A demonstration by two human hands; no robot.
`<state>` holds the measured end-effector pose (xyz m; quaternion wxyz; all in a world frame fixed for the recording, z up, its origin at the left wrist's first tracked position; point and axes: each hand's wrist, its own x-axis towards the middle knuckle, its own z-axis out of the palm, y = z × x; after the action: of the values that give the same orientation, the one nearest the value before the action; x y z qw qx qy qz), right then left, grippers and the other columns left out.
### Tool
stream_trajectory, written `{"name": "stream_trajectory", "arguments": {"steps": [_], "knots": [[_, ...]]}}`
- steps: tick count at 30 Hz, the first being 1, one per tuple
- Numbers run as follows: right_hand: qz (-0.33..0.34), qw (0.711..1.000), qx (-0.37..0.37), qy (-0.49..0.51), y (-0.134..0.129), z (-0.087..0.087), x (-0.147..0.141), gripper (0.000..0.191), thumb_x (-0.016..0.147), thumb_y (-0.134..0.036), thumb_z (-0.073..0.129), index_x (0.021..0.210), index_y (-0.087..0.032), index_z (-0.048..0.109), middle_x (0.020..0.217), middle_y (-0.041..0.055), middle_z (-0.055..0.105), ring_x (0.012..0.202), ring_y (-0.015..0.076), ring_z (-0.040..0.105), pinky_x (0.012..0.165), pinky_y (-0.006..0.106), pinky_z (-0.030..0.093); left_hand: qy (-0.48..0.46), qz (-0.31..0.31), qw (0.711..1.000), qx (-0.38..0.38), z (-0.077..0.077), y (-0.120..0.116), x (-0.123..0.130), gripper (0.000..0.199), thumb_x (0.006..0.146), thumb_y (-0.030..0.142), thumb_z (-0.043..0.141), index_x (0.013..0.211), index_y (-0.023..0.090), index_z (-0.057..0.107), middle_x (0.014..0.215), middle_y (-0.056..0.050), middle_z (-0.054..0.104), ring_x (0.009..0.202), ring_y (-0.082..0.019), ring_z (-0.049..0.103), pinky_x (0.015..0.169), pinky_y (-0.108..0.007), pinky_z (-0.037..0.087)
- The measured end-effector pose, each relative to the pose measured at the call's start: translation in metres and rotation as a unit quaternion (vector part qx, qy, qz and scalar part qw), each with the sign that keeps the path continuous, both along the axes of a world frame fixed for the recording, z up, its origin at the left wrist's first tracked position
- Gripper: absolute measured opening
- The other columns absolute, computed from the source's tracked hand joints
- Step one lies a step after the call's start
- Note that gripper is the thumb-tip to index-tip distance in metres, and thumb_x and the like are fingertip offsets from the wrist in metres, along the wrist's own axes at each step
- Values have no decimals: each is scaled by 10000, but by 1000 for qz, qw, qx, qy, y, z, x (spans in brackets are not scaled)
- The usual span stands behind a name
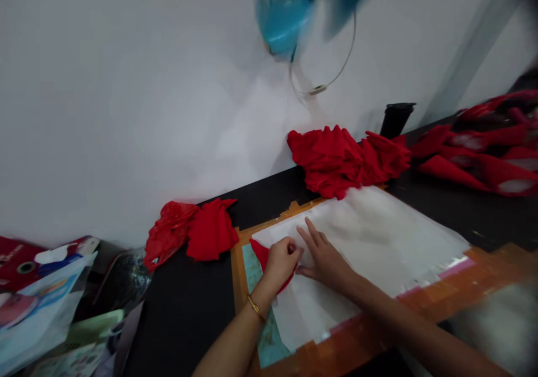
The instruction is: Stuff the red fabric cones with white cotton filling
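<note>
Taking the two hands as the clock's centre and the top of the view as 12, the work looks to be partway through one piece. That piece, a red cloth (259,252), lies flat at the 9 o'clock edge of a white sheet (378,237), largely covered by the left hand (283,259). The left hand is curled over it with the fingers bent in; whether it pinches the cloth or only presses it, I cannot tell. The right hand (325,256) is palm down with its fingers spread on the sheet, just beside the left.

Brown tape (437,290) borders the sheet on the black worktop (185,310), so the working surface seems fully set up. This piece does not look done: both hands are at it.

Other red cloth lies well apart from the hands: a large heap (332,161) at 1 o'clock, a small stack (212,231) between 9 and 10, next to a red plastic bag (170,228), and a loose bunch (491,158) with pale patches at 2. Which of these are finished and which are left cannot be told, nor can their number.
</note>
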<state>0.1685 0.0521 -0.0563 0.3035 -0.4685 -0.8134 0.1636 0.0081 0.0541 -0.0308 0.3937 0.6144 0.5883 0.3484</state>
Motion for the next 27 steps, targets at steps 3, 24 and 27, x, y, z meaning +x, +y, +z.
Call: {"name": "stream_trajectory", "arguments": {"steps": [3, 24, 27], "knots": [[9, 999, -29, 31, 13, -12, -1, 542, 753, -67, 607, 1284, -164, 569, 1340, 189, 543, 1175, 340, 542, 991, 528, 436, -11, -27, 1000, 2, -1, -3, 4, 78, 753, 184, 599, 740, 185, 676, 660, 0, 632, 610, -148, 537, 617, -265, 385], [32, 995, 6, 98, -5, 2, 39, 657, 886, -358, 576, 1473, -241, 306, 1557, 146, 270, 1416, 313, 284, 1114, 540, 307, -91, 50, 995, -9, -15, -3, 43, 427, 734, 127, 599, 1157, 159, 550, 1191, -139, 578, 1172, -273, 500, 1045, -398, 349], [33, 996, 33, 73, -9, 7, 38, 601, 942, -273, 453, 1505, -275, 244, 1607, 109, 144, 1435, 285, 248, 1117, 518, 304, -68, 26, 997, -8, -14, -3, 40, 304, 716, 70, 563, 1006, 155, 594, 1101, -127, 600, 1093, -256, 526, 1011, -392, 375]]}}
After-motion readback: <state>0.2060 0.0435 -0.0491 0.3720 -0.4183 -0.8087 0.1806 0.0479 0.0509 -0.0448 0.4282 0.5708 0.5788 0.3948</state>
